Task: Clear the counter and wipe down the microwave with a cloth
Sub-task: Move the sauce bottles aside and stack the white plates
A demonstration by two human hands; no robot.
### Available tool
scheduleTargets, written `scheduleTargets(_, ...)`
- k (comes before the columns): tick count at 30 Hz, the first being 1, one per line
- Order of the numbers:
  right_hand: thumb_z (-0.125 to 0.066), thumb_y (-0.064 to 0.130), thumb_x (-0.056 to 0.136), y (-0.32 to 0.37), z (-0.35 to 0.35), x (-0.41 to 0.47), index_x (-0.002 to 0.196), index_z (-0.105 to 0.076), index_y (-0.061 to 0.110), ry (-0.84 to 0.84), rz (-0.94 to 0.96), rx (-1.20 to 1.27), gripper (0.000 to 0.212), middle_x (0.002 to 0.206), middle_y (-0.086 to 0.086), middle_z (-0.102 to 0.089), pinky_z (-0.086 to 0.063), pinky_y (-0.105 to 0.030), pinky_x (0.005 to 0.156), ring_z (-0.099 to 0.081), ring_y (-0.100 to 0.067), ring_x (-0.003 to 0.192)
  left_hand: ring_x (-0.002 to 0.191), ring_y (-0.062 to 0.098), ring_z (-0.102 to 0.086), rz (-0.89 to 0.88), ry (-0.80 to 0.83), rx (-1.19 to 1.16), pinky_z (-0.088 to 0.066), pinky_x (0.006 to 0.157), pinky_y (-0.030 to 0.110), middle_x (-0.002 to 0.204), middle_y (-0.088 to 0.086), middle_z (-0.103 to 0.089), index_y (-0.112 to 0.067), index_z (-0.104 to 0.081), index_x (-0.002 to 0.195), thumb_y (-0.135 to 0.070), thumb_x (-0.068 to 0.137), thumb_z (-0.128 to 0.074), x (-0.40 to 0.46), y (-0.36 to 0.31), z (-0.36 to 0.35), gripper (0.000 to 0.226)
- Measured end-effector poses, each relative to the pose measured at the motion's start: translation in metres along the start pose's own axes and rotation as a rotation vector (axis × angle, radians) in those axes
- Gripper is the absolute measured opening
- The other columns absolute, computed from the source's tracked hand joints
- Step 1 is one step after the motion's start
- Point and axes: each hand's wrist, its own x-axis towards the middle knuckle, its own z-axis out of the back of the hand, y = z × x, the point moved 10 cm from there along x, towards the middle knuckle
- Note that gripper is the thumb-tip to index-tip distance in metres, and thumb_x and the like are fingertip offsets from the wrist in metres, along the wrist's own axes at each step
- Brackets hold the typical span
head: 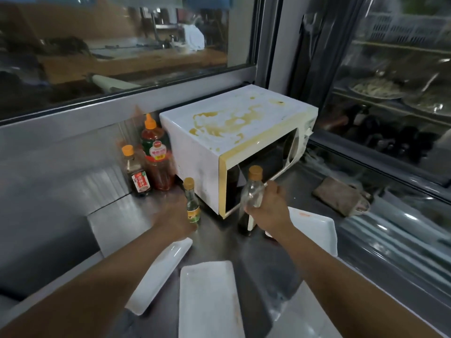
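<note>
Head view: left hand [179, 217] grips small yellow-label bottle [191, 203] at frame centre, beside the microwave [234, 142]. Right hand [266, 206] holds clear bottle [252, 191], lifted before the microwave door. Likely glass: rigid, fragile, maybe greasy, so grab mid-body, not the cap. Stained microwave top unwiped; cloth [341, 197] lies at right.

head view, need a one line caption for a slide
Each hand grips a small bottle, left hand and right hand, in front of the stained white microwave on a steel counter.

Five bottles [156, 156], four plates [207, 301], one microwave [231, 123]
</note>
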Motion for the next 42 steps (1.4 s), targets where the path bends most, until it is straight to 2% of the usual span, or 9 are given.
scheduleTargets(3,-0.079,0.027,0.070,-0.009,-0.008,0.020,0.140,-0.023,0.003,0.048,0.019,0.050,0.093,0.139,-0.017,-0.036,-0.038,-0.033,0.102,-0.037,-0.030,0.129,0.111,0.024,-0.052,0.062,-0.012,-0.033,-0.047,0.087,0.035,0.123,0.005,-0.053,-0.017,-0.047,0.126,-0.022,0.079,-0.068,0.002,0.001,-0.006,0.051)
scheduleTargets(8,-0.085,0.027,0.064,-0.020,-0.024,0.043,0.141,-0.027,0.003,0.115,0.075,0.075,0.100,0.140,-0.016,-0.038,-0.034,-0.033,0.104,-0.036,-0.029,0.131,0.118,0.027,-0.050,0.188,-0.023,-0.026,-0.046,0.092,0.038,0.127,0.003,-0.053,-0.027,-0.039,0.132,-0.031,0.077,-0.071,0.001,0.018,-0.020,0.064)
scheduleTargets(15,-0.086,0.019,0.061,-0.033,-0.038,0.053,0.117,-0.048,0.012,0.134,0.122,0.217,0.068,0.111,-0.007,-0.062,-0.050,-0.037,0.088,-0.060,-0.026,0.102,0.116,0.026,-0.052,0.291,-0.031,-0.035,-0.046,0.095,0.040,0.127,0.005,-0.053,-0.020,-0.039,0.132,-0.036,0.078,-0.071,0.003,0.036,-0.034,0.065)
scheduleTargets(21,-0.082,0.019,0.062,-0.030,-0.032,0.054,0.106,-0.047,0.021,0.050,0.153,0.266,0.057,0.106,-0.003,-0.063,-0.045,-0.026,0.077,-0.061,-0.022,0.096,0.112,0.026,-0.054,0.305,-0.056,-0.057,-0.047,0.090,0.037,0.124,0.008,-0.054,-0.019,-0.041,0.130,-0.036,0.078,-0.072,0.009,0.043,-0.037,0.063)
scheduleTargets(26,-0.081,0.035,0.060,-0.010,-0.008,0.047,0.103,-0.043,0.020,-0.042,0.177,0.236,0.060,0.102,-0.002,-0.061,-0.048,-0.033,0.073,-0.059,-0.021,0.091,0.107,0.025,-0.055,0.311,-0.109,-0.168,-0.045,0.079,0.030,0.119,0.007,-0.057,-0.016,-0.043,0.129,-0.031,0.077,-0.073,0.027,0.050,-0.036,0.062)
scheduleTargets(30,-0.082,0.039,0.060,-0.002,0.002,0.041,0.102,-0.043,0.019,-0.080,0.162,0.186,0.061,0.099,0.000,-0.061,-0.047,-0.031,0.071,-0.059,-0.021,0.089,0.103,0.025,-0.057,0.254,-0.184,-0.232,-0.046,0.081,0.033,0.110,0.003,-0.059,-0.018,-0.048,0.121,-0.032,0.076,-0.074,0.053,0.053,-0.038,0.054)
scheduleTargets(33,-0.081,0.039,0.060,-0.004,-0.001,0.036,0.104,-0.044,0.017,-0.086,0.123,0.156,0.062,0.099,-0.001,-0.061,-0.049,-0.034,0.073,-0.060,-0.022,0.090,0.090,0.020,-0.054,0.226,-0.214,-0.243,-0.039,0.070,0.030,0.093,-0.003,-0.053,-0.019,-0.045,0.109,-0.037,0.078,-0.070,0.072,0.057,-0.040,0.043)
scheduleTargets(36,-0.081,0.041,0.059,-0.010,-0.005,0.030,0.104,-0.045,0.019,-0.104,0.086,0.146,0.062,0.098,0.000,-0.062,-0.049,-0.034,0.074,-0.060,-0.023,0.090,0.082,0.015,-0.046,0.210,-0.280,-0.293,-0.032,0.064,0.027,0.089,-0.007,-0.050,-0.026,-0.042,0.096,-0.037,0.078,-0.069,0.086,0.060,-0.038,0.035)
scheduleTargets(42,-0.081,0.045,0.057,-0.015,-0.009,0.022,0.098,-0.043,0.023,-0.156,0.062,0.138,0.060,0.090,0.005,-0.062,-0.040,-0.027,0.069,-0.057,-0.017,0.082,0.084,0.022,-0.056,0.201,-0.326,-0.397,-0.041,0.069,0.029,0.086,0.000,-0.062,-0.022,-0.060,0.090,-0.028,0.080,-0.066,0.102,0.065,-0.033,0.014)
